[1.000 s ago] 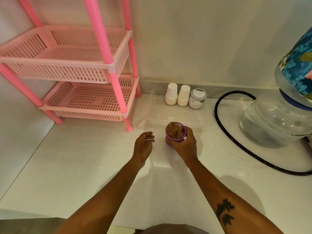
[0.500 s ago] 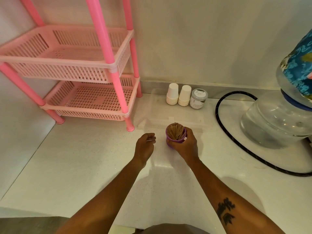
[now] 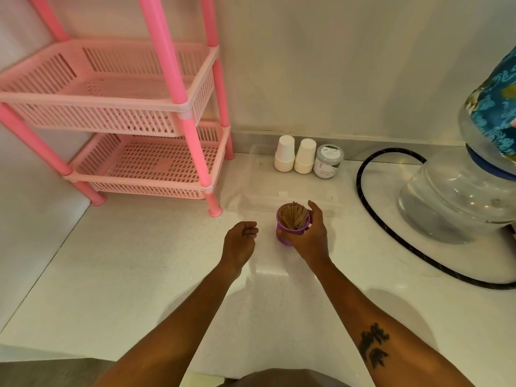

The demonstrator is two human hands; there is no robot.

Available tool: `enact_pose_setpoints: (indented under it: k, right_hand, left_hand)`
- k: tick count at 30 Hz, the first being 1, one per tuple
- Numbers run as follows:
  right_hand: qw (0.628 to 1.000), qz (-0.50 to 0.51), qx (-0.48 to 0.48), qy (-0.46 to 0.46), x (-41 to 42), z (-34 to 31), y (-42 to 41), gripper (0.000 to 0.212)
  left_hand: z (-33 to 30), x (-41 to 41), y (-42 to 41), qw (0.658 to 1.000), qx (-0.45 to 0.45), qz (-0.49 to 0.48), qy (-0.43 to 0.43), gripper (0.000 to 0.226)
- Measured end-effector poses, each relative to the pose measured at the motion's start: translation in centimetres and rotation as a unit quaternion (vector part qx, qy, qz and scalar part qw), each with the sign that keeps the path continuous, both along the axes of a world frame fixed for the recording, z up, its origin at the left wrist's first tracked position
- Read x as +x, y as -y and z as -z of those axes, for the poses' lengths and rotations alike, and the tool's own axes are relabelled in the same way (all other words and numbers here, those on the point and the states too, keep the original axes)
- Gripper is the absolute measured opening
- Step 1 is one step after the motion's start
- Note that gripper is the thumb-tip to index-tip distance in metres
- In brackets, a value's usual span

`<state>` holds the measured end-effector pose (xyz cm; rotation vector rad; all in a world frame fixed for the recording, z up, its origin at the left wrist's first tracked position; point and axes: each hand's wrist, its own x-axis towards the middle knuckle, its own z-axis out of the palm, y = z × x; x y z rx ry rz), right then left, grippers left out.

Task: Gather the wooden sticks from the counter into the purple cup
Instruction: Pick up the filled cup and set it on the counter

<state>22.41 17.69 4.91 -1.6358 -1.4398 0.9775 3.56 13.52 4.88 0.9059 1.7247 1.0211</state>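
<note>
The purple cup point(image 3: 283, 236) stands upright on the white counter point(image 3: 139, 275), full of wooden sticks point(image 3: 293, 216) that poke above its rim. My right hand point(image 3: 310, 236) grips the cup from its right and near side, fingers wrapped around it. My left hand point(image 3: 240, 241) hovers just left of the cup, a small gap apart, with loosely curled fingers and nothing in it. No loose sticks show on the counter.
A pink two-tier basket rack point(image 3: 134, 118) stands at the back left. Two stacks of white paper cups point(image 3: 284, 157) and a small jar point(image 3: 328, 162) sit against the wall. A clear lid point(image 3: 279, 185) lies behind the cup. A black hose point(image 3: 374, 219) and a water jug point(image 3: 460, 199) are at the right.
My left hand's fingers have curled in a little more. The cup and my right hand stay in place.
</note>
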Motion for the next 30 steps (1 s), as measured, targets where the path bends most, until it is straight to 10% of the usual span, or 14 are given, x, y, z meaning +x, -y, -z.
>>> enact_pose_setpoints:
  k: [21,30]
  right_hand:
    - [0.996,-0.081,0.009,0.032,0.3,0.1,-0.5,0.136]
    - [0.916,-0.157,0.184,0.321,-1.6,-2.2,-2.8,0.073]
  left_hand:
    - [0.0,1.0,-0.1,0.999,0.003,0.024,-0.025,0.041]
    - [-0.5,2.7,0.2,0.997,-0.005,0.072,0.004,0.063]
